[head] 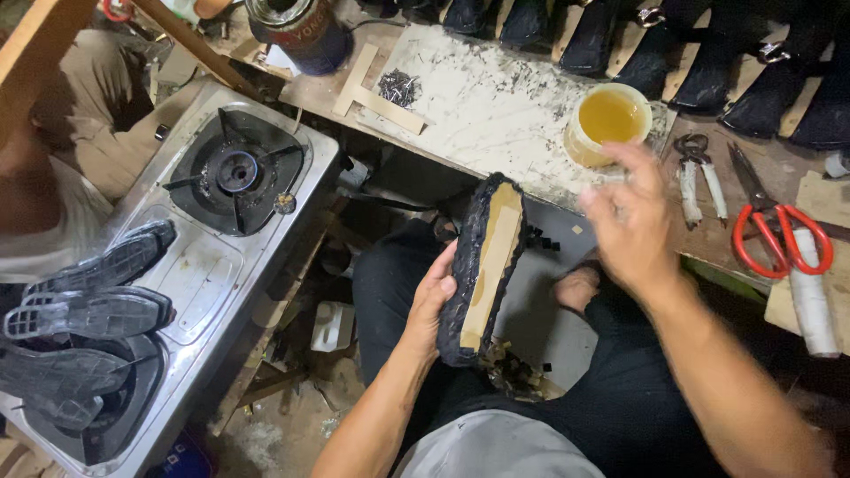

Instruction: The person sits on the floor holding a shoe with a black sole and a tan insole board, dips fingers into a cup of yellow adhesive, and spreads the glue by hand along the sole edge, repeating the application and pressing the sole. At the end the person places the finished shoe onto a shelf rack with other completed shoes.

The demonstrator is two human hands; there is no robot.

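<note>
The shoe (pixel 482 270) is black and unfinished, turned bottom up so its tan insole board faces the camera, with black leather folded raggedly over the edges. It stands nearly on end, tilted, above the person's lap. The glue tub (pixel 609 122) sits open on the workbench, holding amber liquid.

**Two bare hands over the lap**

The left hand (pixel 431 296) comes up from below, its arm bent, and its fingers curl round the side of the black shoe (pixel 482 265). The right hand (pixel 630 221) is up and to the right of the shoe, not touching it. Its fingers are spread loose and look blurry.
</note>
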